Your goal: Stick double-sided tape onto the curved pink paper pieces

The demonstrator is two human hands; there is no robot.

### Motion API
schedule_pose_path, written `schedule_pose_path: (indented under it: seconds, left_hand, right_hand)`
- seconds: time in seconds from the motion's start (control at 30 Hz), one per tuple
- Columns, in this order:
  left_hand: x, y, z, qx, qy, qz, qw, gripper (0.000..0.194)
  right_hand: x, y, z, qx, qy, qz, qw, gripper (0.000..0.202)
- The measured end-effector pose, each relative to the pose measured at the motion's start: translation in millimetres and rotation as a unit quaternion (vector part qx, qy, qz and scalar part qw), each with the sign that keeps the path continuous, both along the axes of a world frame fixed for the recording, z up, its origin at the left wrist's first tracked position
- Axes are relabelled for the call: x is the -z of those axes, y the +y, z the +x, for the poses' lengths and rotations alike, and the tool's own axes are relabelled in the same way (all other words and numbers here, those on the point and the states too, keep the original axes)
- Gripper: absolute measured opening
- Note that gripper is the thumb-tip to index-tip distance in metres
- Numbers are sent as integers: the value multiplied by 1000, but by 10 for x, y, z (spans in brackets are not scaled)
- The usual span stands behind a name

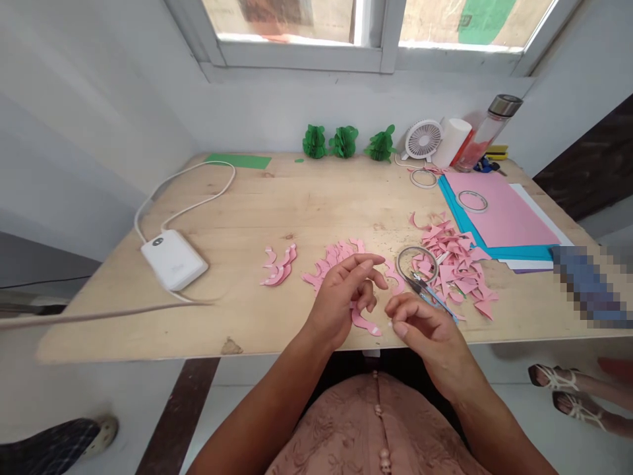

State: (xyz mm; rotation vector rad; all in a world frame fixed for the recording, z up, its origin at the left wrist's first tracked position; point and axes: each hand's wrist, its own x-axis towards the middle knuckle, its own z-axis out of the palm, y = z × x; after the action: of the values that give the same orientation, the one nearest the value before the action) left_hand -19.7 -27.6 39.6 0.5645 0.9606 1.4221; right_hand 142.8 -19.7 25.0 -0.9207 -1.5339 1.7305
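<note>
My left hand (349, 290) is raised over the table's front edge, its fingers curled and apart, with nothing seen between them. Just beneath it lies a curved pink paper piece (366, 323) with a white patch at its tip. My right hand (413, 320) pinches a tiny white bit (390, 324) between thumb and finger. Beyond my left hand spreads a pile of wavy pink pieces (326, 260), and further left sits a smaller stack of them (281, 267). A tape ring (399, 264) and a blue-handled tool (445, 305) rest beyond my right hand, beside pink scraps (462, 264).
A white power bank (175, 259) with a cable lies at the left. Three green paper shapes (343, 142), a small fan (423, 140) and a bottle (487, 135) stand at the back. Pink sheets (509, 221) lie at the right. Another person's feet (568, 389) show at lower right.
</note>
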Motion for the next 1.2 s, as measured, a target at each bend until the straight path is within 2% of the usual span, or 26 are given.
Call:
schedule_pose_path:
  seconds: [0.17, 0.37, 0.57, 0.77, 0.87, 0.97, 1.1, 1.2]
  left_hand:
    - [-10, 21, 5, 14, 5, 12, 1000, 20]
    - [6, 37, 8, 57, -10, 19, 998, 19]
    - [30, 60, 2, 69, -14, 1, 998, 22]
    - [71, -26, -141, 68, 56, 34, 996, 28]
    - [37, -100, -301, 104, 166, 86, 977, 31]
    - [-18, -146, -460, 157, 254, 153, 942, 27]
    - [-40, -159, -563, 209, 337, 157, 904, 29]
    - [-25, -156, -564, 224, 377, 150, 886, 28]
  right_hand:
    - [11, -73, -59, -56, -45, -20, 997, 11]
    - [19, -65, -101, -89, -72, 22, 993, 11]
    - [3, -58, -102, -84, -83, -2, 993, 13]
    - [-18, -30, -73, -43, -44, -98, 993, 20]
    - [21, -17, -50, -35, -22, -126, 991, 20]
    - [51, -6, -33, -35, -3, -149, 988, 17]
    - [38, 11, -13, -43, 13, -167, 985, 16]
    - [13, 24, 3, -51, 3, -160, 986, 18]
